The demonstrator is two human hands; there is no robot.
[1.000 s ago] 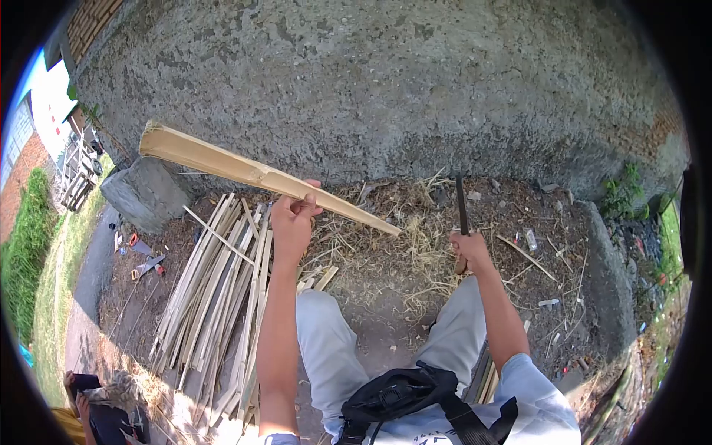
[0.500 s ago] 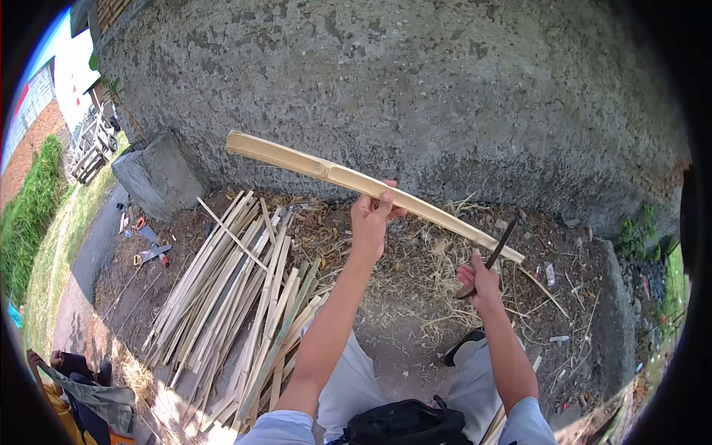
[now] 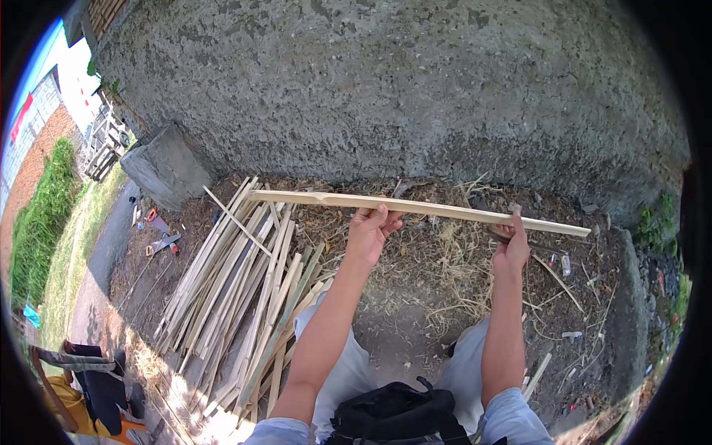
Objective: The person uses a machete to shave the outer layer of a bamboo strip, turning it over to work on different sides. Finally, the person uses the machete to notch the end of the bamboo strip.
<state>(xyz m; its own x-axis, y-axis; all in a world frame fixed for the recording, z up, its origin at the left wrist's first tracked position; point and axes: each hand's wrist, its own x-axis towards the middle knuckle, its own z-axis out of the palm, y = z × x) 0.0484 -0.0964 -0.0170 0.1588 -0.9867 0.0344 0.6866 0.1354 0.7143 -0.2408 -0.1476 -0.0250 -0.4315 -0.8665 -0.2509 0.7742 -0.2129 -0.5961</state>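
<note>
"While the bamboo strip (image 3: 437,210) slants ahead, what holds it?"

"The left hand (image 3: 369,233), clamped near its middle; the right hand (image 3: 510,252), closed around a knife (image 3: 498,234), lays its thumb across farther right."

"Arms (image 3: 320,348)?"

"Both reach forward."

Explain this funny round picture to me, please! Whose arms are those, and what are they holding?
There's no robot here: those are a person's own bare arms. The camera is worn on their head, looking forward and down, so you see what they see. The left hand grips a long pale strip near its middle. The right hand is at the strip, towards its right end, with a dark tool mostly hidden there. On the ground to the left lies a pile of long sticks, with a saw beyond. A rough grey wall stands in front.
</note>
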